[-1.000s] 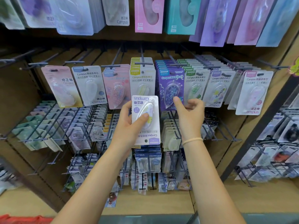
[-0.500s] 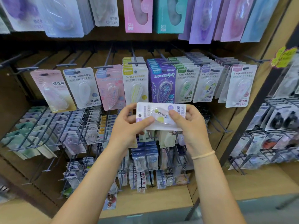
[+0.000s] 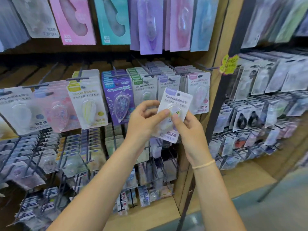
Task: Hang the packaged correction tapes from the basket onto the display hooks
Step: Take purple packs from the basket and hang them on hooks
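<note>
1. Rows of display hooks carry carded correction tapes across the wooden shelf wall.
2. Both my left hand and right hand pinch one packaged correction tape, fingers clamped on it.
3. It tilts just before the purple-labelled row.

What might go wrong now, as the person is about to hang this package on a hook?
1. The white correction tape package with a lilac header is tilted and pinched only at its blister by the left hand and right hand; the grip may slip.
2. Its hang hole could miss the hook tip.
3. The neighbouring white packs with lilac headers and pink headers look alike, so it may land on the wrong row.
</note>
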`<move>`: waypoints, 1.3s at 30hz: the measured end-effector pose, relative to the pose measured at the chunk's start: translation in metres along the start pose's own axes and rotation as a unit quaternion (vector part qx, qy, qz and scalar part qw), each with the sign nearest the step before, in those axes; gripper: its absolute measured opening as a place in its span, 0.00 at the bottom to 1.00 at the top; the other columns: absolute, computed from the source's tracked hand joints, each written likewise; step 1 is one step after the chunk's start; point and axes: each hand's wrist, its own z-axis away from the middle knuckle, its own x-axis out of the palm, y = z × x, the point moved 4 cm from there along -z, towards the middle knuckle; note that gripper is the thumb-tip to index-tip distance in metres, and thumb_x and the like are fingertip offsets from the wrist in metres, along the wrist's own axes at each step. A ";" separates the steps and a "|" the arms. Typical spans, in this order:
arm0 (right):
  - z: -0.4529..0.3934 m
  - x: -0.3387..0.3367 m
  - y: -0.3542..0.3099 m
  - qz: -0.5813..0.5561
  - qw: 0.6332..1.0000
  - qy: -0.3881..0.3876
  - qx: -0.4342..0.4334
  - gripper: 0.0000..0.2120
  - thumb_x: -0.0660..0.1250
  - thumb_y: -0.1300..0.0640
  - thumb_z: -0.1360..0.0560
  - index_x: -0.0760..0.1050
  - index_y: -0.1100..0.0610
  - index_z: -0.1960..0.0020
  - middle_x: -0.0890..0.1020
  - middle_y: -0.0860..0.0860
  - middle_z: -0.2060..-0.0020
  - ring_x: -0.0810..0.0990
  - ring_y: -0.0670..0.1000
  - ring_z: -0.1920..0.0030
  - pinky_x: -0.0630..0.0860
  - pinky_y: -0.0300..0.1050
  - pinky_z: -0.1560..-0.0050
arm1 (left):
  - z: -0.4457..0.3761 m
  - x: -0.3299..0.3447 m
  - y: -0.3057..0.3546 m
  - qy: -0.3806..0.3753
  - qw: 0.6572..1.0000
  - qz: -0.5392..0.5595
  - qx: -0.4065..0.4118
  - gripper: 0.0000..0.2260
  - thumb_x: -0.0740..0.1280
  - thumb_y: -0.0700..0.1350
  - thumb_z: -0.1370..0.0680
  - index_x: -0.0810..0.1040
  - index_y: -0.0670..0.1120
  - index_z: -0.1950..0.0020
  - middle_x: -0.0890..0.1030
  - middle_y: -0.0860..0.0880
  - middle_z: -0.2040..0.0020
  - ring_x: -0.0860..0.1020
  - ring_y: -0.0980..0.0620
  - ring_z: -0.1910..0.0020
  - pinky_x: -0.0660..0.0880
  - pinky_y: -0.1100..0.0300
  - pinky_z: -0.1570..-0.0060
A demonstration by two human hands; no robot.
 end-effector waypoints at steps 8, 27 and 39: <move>-0.050 -0.019 -0.004 0.050 0.999 0.001 -0.002 0.09 0.67 0.56 0.19 0.78 0.56 0.40 0.86 0.50 0.47 0.84 0.47 0.46 0.80 0.43 0.46 | -0.025 0.020 -0.009 0.047 0.997 -0.060 0.023 0.14 0.76 0.43 0.23 0.81 0.44 0.39 0.87 0.47 0.48 0.85 0.51 0.49 0.80 0.63 0.52; -0.065 -0.027 -0.003 0.105 0.985 0.042 -0.133 0.13 0.71 0.57 0.22 0.75 0.49 0.39 0.82 0.48 0.47 0.81 0.50 0.54 0.77 0.43 0.53 | -0.032 0.029 -0.018 0.103 0.987 -0.073 0.100 0.11 0.76 0.41 0.23 0.80 0.42 0.43 0.86 0.44 0.50 0.83 0.54 0.55 0.80 0.64 0.53; -0.066 -0.019 0.036 0.169 0.979 0.004 -0.117 0.23 0.63 0.52 0.17 0.65 0.46 0.22 0.72 0.38 0.28 0.75 0.45 0.38 0.71 0.49 0.31 | -0.042 0.015 -0.041 0.047 0.929 -0.310 0.198 0.20 0.66 0.49 0.16 0.71 0.61 0.25 0.66 0.56 0.73 0.63 0.57 0.73 0.72 0.54 0.70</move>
